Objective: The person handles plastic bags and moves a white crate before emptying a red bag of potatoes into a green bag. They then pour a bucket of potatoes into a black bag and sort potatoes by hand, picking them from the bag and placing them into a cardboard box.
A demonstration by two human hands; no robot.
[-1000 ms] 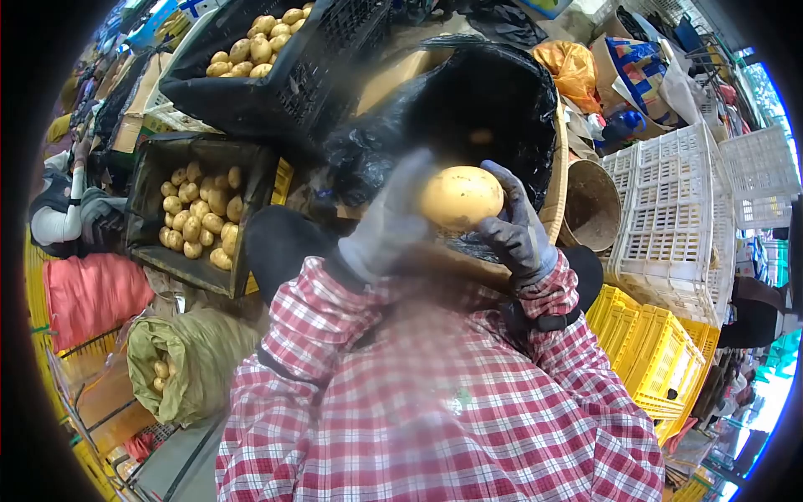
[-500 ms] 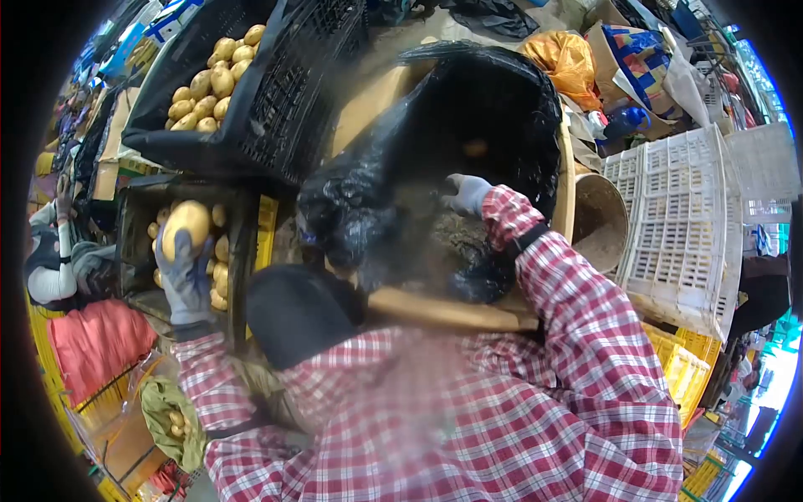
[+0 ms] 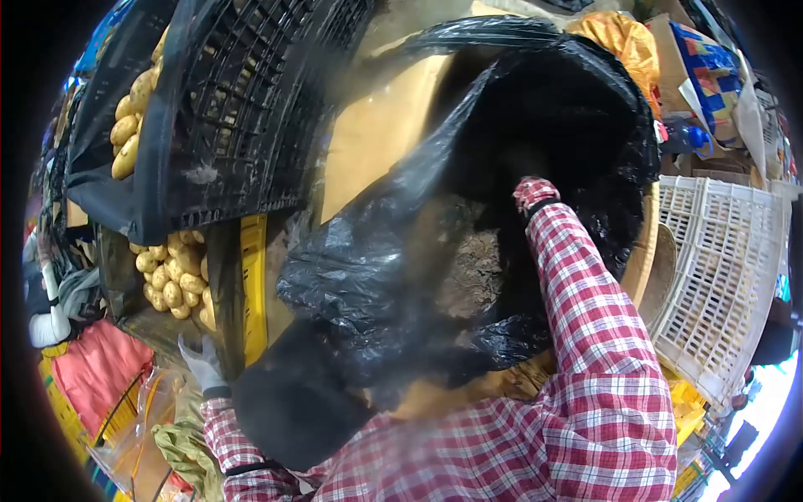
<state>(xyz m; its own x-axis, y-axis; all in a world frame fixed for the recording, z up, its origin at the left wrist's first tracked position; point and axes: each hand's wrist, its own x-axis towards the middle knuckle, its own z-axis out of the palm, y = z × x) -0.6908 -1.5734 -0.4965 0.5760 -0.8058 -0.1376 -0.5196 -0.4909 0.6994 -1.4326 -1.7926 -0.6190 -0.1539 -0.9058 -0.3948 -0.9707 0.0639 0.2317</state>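
Note:
My left hand [image 3: 203, 364], in a grey glove, is beside the near edge of the lower crate [image 3: 138, 322], fingers apart and holding nothing. That crate contains a pile of potatoes [image 3: 173, 280]. My right sleeve [image 3: 577, 284], red and white plaid, reaches into a large black plastic bag [image 3: 351, 259]. Deep shadow and blur hide the right hand's fingers inside the bag, so what they hold does not show. Brown soil-like matter [image 3: 477, 272] lies in the bag's near part.
A black mesh crate [image 3: 242, 109] holds more potatoes [image 3: 130, 134] at upper left. To the right stand white plastic crates [image 3: 715, 276] beside a round tub [image 3: 661, 268]. An orange bag [image 3: 623, 46] and a blue bottle [image 3: 686, 136] lie at the far right. Pink cloth [image 3: 100, 364] is at left.
The large potato has left my left hand, which has drawn back toward me and opened. My right arm has stretched farther into the bag. The camera view has shifted closer to the bag.

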